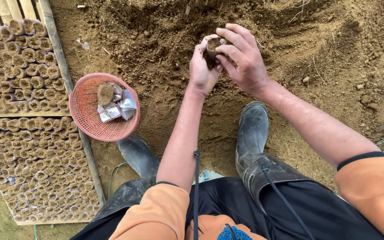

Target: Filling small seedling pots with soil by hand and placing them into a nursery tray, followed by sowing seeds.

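**Filling a small bag over loose soil**

Bare brown soil heap (165,26) ahead. Both hands raised above it, close together. Left hand (202,71) fingers curled around a small soil-filled bag (210,50); right hand (244,60) fingers pinch its rim. Pink basket (87,116) of folded bags lies left. Rows of filled bags (21,80) beyond it. Rubber boots (252,129) below.
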